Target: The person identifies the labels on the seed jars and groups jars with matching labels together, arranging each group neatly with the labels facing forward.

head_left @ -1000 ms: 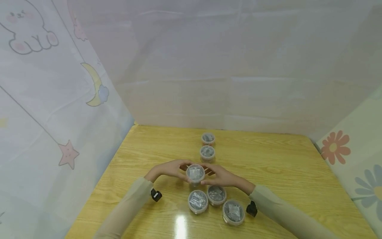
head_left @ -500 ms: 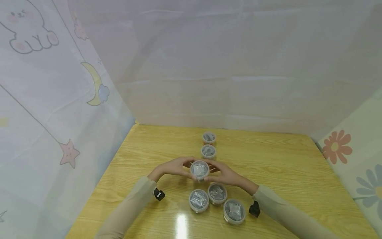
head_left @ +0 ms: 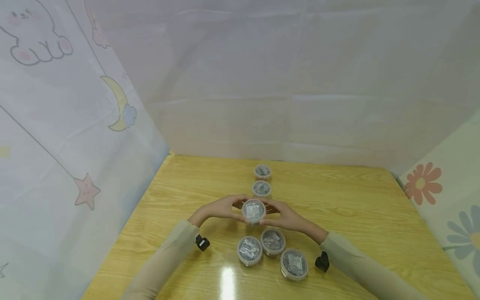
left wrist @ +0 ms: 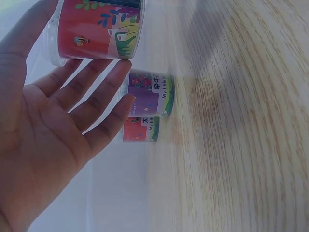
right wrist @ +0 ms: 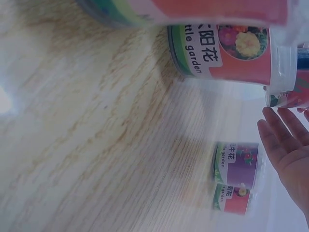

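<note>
One lidded cup (head_left: pixel 253 211), fingers of left hand (head_left: pixel 224 207) and right hand (head_left: pixel 288 216) gripping it, has shifted right, nearly aligned below two cups (head_left: pixel 261 188) mid-frame.

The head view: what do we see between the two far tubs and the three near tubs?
In the head view, one lidded tub, held above the table by the left hand and right hand, appears there.

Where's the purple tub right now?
In the head view, the purple tub stands on the table, slightly left of its midline, between the held tub and the farthest tub.
</note>
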Demonstrator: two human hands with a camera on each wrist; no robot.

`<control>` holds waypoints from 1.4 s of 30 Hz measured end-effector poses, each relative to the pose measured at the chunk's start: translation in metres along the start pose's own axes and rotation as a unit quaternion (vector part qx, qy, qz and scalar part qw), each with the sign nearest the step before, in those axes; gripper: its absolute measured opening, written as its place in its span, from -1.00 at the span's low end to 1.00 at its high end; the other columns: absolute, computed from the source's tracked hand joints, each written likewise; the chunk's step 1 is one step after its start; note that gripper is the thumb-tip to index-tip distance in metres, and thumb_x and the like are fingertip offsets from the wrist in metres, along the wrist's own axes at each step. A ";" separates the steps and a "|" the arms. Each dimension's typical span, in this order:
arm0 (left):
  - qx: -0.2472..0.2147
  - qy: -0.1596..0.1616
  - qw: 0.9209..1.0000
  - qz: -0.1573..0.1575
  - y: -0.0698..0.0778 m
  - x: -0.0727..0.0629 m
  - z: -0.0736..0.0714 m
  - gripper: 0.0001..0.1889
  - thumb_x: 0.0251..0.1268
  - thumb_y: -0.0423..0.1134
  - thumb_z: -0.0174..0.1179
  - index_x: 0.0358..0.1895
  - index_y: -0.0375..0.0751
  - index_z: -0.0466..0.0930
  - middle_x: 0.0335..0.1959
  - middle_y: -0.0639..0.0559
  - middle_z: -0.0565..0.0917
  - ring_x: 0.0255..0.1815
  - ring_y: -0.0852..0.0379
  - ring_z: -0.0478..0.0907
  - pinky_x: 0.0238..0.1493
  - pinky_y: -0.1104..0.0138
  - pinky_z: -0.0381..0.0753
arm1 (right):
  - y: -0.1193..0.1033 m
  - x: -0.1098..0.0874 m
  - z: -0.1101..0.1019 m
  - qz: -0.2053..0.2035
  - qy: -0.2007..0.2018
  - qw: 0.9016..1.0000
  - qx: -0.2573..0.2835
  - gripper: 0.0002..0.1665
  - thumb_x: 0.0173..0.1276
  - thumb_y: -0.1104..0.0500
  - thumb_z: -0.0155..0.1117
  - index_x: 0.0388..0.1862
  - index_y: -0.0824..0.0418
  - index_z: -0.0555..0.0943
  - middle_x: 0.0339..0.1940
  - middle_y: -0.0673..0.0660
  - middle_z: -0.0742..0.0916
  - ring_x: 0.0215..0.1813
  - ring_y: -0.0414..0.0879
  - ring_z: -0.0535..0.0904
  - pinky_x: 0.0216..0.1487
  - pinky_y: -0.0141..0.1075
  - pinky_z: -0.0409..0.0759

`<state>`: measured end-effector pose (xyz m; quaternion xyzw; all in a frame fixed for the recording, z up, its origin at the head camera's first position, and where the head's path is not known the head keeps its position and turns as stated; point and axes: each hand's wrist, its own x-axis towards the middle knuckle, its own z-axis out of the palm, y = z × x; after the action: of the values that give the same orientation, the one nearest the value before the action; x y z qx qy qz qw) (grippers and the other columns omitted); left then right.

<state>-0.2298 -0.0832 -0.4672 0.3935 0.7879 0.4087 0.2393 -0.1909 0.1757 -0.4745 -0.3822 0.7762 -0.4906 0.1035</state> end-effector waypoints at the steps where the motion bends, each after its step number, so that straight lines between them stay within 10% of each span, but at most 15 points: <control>1: -0.001 0.000 1.000 0.002 0.000 0.000 0.000 -0.31 0.06 0.01 0.35 0.29 0.10 0.28 0.17 0.21 0.47 0.14 0.21 0.46 0.26 0.18 0.37 | -0.003 0.000 -0.001 0.000 -0.002 1.000 0.002 -0.21 0.22 0.19 0.33 0.39 0.26 0.23 0.21 0.21 0.52 0.11 0.19 0.51 0.08 0.09 0.51; 36: -0.065 0.042 0.996 0.034 -0.004 0.010 0.011 -0.16 0.13 -0.12 0.31 0.44 0.03 0.02 0.26 0.11 0.36 0.21 0.14 0.39 0.21 0.23 0.43 | 0.019 -0.003 -0.011 0.068 0.037 0.996 0.045 -0.36 0.31 0.15 0.24 0.33 0.20 0.30 0.13 0.21 0.57 0.05 0.10 0.57 0.03 -0.26 0.59; 42: -0.076 0.053 0.995 0.027 0.018 0.006 0.011 -0.16 0.15 -0.26 0.30 0.44 -0.20 -0.02 0.28 -0.08 0.36 0.21 -0.01 0.41 0.21 0.11 0.43 | 0.020 -0.003 -0.012 0.088 0.035 0.993 0.073 -0.33 0.35 0.16 0.18 0.38 0.27 0.23 0.20 0.32 0.50 0.11 0.20 0.52 -0.01 -0.27 0.61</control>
<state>-0.2183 -0.0670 -0.4586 0.3732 0.7554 0.4939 0.2147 -0.2055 0.1905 -0.4858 -0.2867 0.7722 -0.5477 0.1469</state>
